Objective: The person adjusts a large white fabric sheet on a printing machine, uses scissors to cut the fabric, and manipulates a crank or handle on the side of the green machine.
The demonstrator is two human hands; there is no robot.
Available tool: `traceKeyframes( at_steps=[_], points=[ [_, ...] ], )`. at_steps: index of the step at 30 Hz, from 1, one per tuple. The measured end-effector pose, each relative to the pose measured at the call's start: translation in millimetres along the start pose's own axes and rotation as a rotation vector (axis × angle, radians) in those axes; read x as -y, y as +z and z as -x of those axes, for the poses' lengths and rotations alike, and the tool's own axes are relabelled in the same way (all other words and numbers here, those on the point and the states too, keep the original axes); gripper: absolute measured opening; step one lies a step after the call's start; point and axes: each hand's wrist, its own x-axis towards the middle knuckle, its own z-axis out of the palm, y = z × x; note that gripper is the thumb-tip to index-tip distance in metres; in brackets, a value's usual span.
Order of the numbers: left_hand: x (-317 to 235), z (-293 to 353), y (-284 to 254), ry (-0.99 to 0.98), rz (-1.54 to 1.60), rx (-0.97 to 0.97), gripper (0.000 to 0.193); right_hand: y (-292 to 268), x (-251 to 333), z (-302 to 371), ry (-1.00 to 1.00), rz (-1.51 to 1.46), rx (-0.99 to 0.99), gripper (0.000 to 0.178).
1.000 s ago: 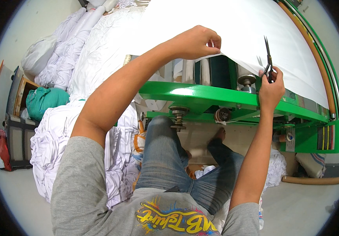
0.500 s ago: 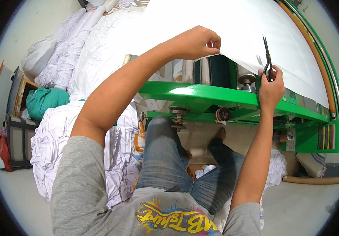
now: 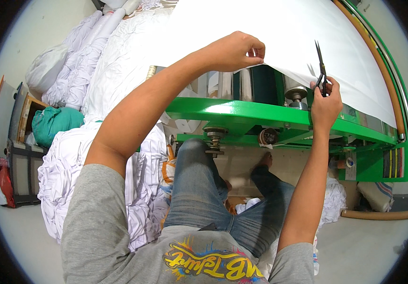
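Observation:
My left hand [image 3: 239, 51] pinches the near edge of a wide white sheet [image 3: 284, 33] and holds that edge over the rollers. The sheet is spread across a green machine [image 3: 223, 109]; whether it is cloth or paper I cannot tell. In my right hand [image 3: 327, 104] is a pair of black scissors [image 3: 321, 68], fingers at the handle loops. The blades point away from me, close together, above the sheet near its right side. My right wrist is over the machine's green front rail. Metal rollers [image 3: 245, 85] show below the lifted edge.
White cloth [image 3: 66, 161] is heaped to my left, beside a green bundle [image 3: 57, 125]. A brown tube [image 3: 372, 57] and a metal bar run along the machine's right side. Round metal knobs [image 3: 215, 137] project toward my knees. A cardboard tube [image 3: 379, 215] lies on the floor at right.
The scissors and my right hand have shifted very slightly up and left in the picture. My left hand keeps its pinch on the sheet's edge.

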Motion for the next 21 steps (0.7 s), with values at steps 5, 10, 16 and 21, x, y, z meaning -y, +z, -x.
traceKeyframes(
  at_steps=[5,10,16,21],
  points=[
    [1,0,0,0.018,-0.016,-0.002,0.023,1,-2,-1,-0.026,0.009,-0.010,0.043],
    [1,2,-1,0.030,-0.002,-0.022,0.024,0,0,0,-0.019,-0.010,-0.007,0.042],
    [5,1,-6,0.043,0.020,-0.014,0.024,4,-14,-2,-0.090,0.020,-0.027,0.045],
    [-4,0,-11,-0.013,0.053,0.001,0.025,6,-15,-2,-0.058,-0.006,-0.060,0.046]
  ],
)
